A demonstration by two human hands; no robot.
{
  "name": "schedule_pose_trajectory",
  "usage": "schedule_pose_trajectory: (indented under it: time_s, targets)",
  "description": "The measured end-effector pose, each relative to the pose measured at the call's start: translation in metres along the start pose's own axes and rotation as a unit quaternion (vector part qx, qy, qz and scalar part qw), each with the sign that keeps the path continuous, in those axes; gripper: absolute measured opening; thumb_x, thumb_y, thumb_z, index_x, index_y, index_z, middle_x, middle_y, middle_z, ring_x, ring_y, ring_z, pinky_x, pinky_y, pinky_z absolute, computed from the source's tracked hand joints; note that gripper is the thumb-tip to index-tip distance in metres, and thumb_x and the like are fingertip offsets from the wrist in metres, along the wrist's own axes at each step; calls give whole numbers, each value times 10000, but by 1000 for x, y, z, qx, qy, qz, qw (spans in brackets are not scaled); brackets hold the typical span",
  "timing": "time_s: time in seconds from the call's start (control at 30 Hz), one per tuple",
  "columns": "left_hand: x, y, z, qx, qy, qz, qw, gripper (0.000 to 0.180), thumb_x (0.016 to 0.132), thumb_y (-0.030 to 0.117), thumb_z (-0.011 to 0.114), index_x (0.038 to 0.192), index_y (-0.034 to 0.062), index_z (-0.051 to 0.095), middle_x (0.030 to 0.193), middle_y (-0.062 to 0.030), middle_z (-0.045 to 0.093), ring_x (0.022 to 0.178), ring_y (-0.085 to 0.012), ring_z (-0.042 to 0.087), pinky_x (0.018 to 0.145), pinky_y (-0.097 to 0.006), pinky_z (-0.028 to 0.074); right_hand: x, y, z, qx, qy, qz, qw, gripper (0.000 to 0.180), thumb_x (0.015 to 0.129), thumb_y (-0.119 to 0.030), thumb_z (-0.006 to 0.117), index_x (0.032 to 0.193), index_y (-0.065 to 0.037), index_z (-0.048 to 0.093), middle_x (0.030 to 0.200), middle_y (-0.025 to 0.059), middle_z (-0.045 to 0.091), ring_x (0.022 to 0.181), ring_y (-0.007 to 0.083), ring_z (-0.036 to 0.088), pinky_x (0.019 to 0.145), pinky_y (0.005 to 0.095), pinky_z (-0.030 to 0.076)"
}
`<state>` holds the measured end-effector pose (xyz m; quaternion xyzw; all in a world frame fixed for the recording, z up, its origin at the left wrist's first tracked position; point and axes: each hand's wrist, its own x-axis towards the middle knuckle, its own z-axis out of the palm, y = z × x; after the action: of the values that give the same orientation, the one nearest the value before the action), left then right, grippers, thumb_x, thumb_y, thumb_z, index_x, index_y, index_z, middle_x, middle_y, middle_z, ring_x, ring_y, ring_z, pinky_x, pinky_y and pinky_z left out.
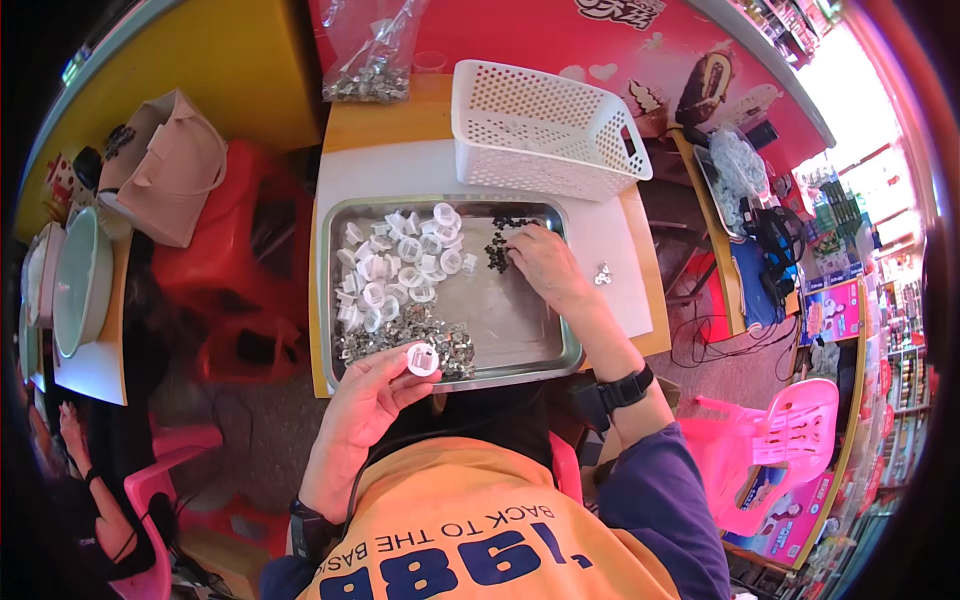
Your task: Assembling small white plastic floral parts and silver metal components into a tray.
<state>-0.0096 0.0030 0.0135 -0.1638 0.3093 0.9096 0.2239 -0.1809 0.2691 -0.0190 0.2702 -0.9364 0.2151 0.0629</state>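
Note:
Between the thumb and fingers of my left hand (362, 405) is a round white plastic cap (423, 360), its inner side with a small dark part facing up. That hand is over the near left edge of a metal tray (500, 345). My right hand (545, 262) reaches into the tray's far right, fingers at a pile of small black parts (497, 250). Its fingertips are bent down among them, and whether they pinch one is hidden. White plastic caps (408, 250) are heaped in the tray's left half. Small silvery metal pieces (435, 335) lie in front of them.
Behind the tray stands a white perforated basket (550, 160). A clear bag of metal pieces (368, 80) is at the table's far left. Some small metal pieces (602, 273) lie right of the tray. A pink chair (790, 430) is to the right, red stools (230, 250) to the left.

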Motion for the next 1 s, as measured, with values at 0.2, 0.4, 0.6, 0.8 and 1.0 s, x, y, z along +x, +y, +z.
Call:
schedule_pose_trajectory:
  time_s: [0.2, 0.4, 0.6, 0.8, 1.0]
  targets:
    - [6, 3, -4, -52, -23, -42, 998, 334, 926, 128, 534, 1191, -74, 524, 1029, -192, 643, 920, -270, 665, 775, -310, 583, -21, -46, -20, 218, 5, 212, 953, 149, 826, -75, 608, 948, -1, 650, 841, 98, 651, 731, 192, 614, 707, 291, 490]
    - [10, 2, 2, -36, -15, -53, 998, 334, 928, 129, 529, 1192, -76, 523, 1020, -185, 644, 909, -266, 667, 777, -314, 582, -54, -82, -9, 711, -33, 324, 623, 143, 868, -51, 603, 970, 46, 632, 844, 78, 642, 704, 112, 571, 669, 223, 466]
    - [19, -1, 11, -12, -11, -44, 999, 321, 934, 132, 522, 1179, -75, 533, 1033, -169, 641, 927, -258, 661, 786, -311, 578, -54, -88, -2, 794, -37, 341, 502, 96, 873, -18, 578, 942, 30, 625, 851, 111, 629, 671, 121, 536, 666, 271, 474]
    - [22, -3, 13, -5, -8, -47, 999, 319, 935, 132, 519, 1184, -67, 532, 1042, -165, 639, 933, -256, 659, 789, -319, 578, -55, -90, -2, 808, -44, 339, 480, 92, 878, -37, 591, 943, 18, 625, 847, 103, 630, 669, 111, 542, 680, 275, 491]
    - [20, -4, 10, -5, 3, -48, 999, 321, 928, 131, 530, 1187, -59, 531, 1041, -162, 641, 931, -263, 659, 797, -332, 576, -57, -94, -2, 798, -31, 346, 493, 106, 877, -59, 612, 946, 20, 631, 871, 106, 630, 687, 125, 547, 686, 273, 491]
